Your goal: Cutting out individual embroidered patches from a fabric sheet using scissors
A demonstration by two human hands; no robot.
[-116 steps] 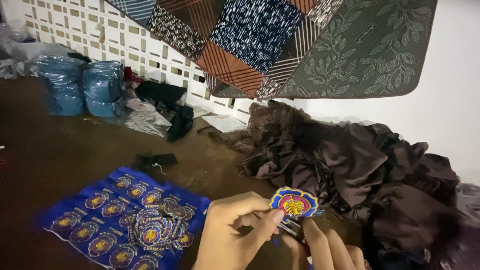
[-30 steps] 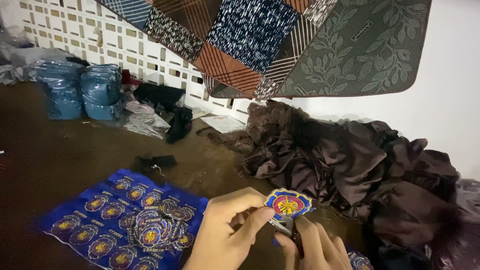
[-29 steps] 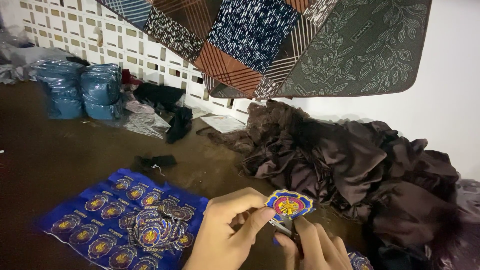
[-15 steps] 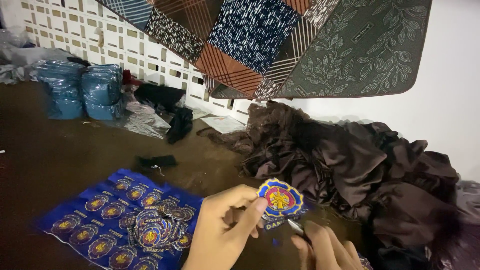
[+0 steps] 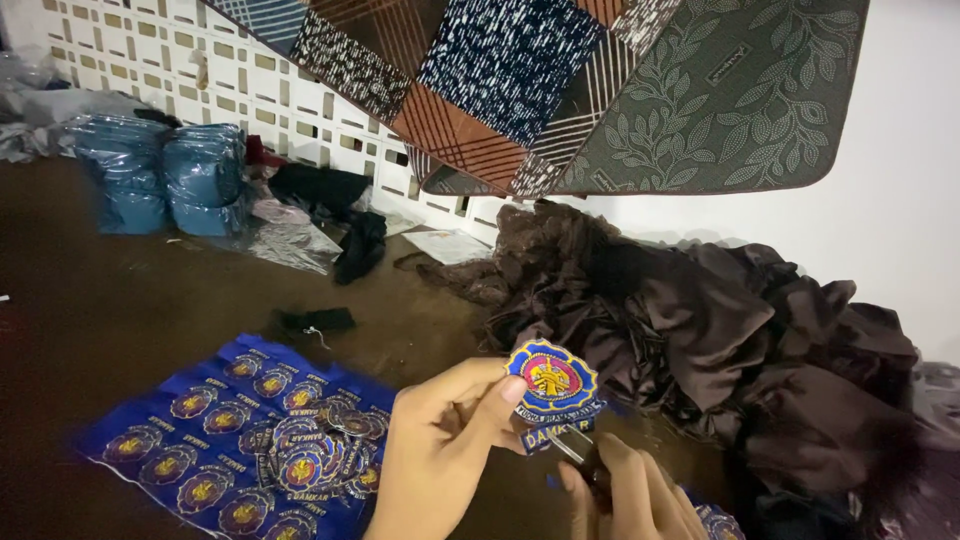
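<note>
Pinching an embroidered badge (image 5: pixel 551 385) in left hand (image 5: pixel 440 450), right of the blue badge sheet (image 5: pixel 215 440); right hand (image 5: pixel 625 495) gripping small scissors (image 5: pixel 572 447) beneath it.

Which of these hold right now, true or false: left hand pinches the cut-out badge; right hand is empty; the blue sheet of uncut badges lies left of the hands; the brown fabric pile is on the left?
1. The left hand pinches the cut-out badge: true.
2. The right hand is empty: false, it holds a small metal tool at the badge's lower edge.
3. The blue sheet of uncut badges lies left of the hands: true.
4. The brown fabric pile is on the left: false, it is on the right.
</note>
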